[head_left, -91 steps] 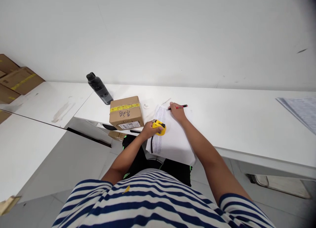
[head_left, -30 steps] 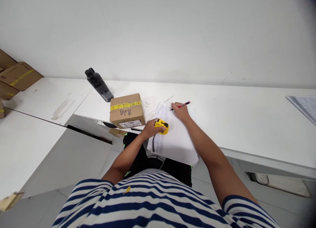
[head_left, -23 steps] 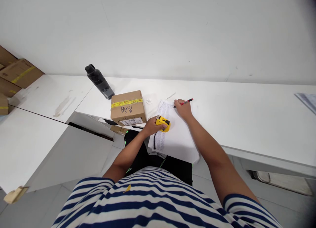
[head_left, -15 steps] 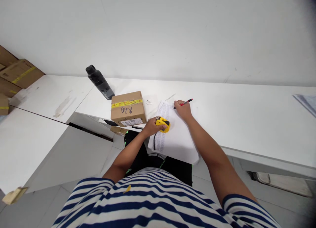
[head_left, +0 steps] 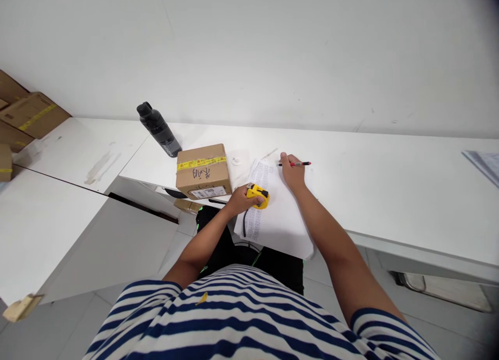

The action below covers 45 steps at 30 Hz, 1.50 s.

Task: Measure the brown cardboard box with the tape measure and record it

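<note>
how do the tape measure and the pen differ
The tape measure is mostly yellow; the pen is red and black. The tape measure is chunky, the pen slim. The left hand holds the tape measure, the right hand the pen. Both are gripped and have black parts.

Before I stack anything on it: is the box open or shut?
Shut: the top of the box lies flat, with yellow tape across it and no flap raised.
</note>
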### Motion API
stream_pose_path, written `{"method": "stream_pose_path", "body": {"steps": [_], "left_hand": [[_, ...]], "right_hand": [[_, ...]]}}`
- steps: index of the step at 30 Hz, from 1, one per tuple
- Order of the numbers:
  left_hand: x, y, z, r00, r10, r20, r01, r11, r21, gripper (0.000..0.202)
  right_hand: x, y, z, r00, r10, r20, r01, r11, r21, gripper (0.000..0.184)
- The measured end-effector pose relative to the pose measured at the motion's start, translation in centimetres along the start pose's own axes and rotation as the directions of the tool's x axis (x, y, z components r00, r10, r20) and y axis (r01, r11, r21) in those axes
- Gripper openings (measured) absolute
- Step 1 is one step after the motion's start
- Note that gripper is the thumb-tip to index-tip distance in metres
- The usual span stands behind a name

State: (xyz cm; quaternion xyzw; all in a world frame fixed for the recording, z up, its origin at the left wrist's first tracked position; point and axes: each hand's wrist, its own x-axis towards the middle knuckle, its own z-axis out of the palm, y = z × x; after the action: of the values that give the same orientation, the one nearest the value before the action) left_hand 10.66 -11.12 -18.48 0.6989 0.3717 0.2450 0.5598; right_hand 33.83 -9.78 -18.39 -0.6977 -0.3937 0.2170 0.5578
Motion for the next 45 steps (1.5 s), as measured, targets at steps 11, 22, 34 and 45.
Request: {"method": "stream_pose_path", "body": {"steps": [11, 22, 34, 45], "left_hand": [[0.6, -0.7, 0.1, 0.995, 0.097, -0.003, -0.097, 0.984, -0.149, 0.088], [-1.8, 2.7, 1.1, 0.946, 0.319, -0.066, -0.322, 0.946, -0.040, 0.085], [-15.1, 10.4, -6.2, 0.901, 0.274, -0.338, -0.128, 0.909, 0.396, 0.044], [-12.7, 7.2, -22.6, 0.812, -0.044, -0.582, 0.061, 0.998, 0.010, 0.043]], "right_hand": [[-1.7, -0.8, -0.5, 0.945, -0.279, 0.172, 0.328, 0.780, -0.533, 0.034], [-14.6, -2.1, -3.4, 0.893, -0.345, 0.290, 0.326, 0.939, 0.114, 0.067], [-14.1, -13.5, -3.1, 0.409, -0.580, 0.704, 0.807, 0.590, 0.018, 0.038], [-1.9, -14.1, -1.5, 0.772, -0.362, 0.523, 0.510, 0.844, -0.168, 0.059]]}}
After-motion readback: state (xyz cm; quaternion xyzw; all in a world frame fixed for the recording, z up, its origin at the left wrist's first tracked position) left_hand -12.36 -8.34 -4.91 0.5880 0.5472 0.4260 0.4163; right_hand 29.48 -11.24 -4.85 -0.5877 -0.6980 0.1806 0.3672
